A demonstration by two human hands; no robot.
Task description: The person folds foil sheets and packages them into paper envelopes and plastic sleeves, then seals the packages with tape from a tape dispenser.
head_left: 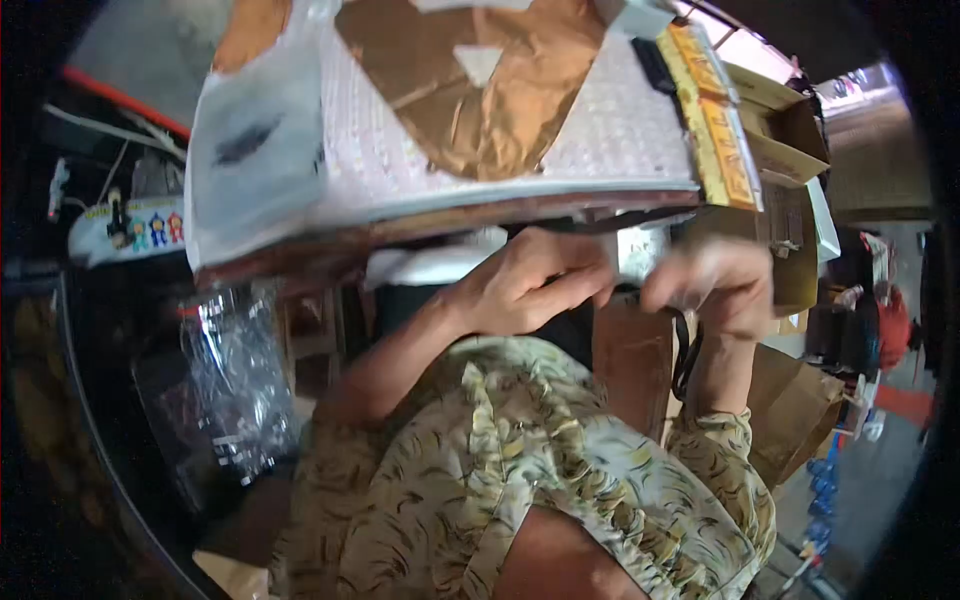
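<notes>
Just below the front edge of the table, my left hand is closed, with thumb and fingers pressed together. What it pinches, if anything, is hidden. My right hand is curled shut to its right, blurred by motion. A thin black cord hangs down from beneath the right hand's fingers. Both hands are close together above my lap, a small gap between them.
Brown paper lies on the table's pale cover. At the right edge stands a yellow lettered strip. Clear plastic bags are at left below. Cardboard boxes stand on the right, with blue items beyond.
</notes>
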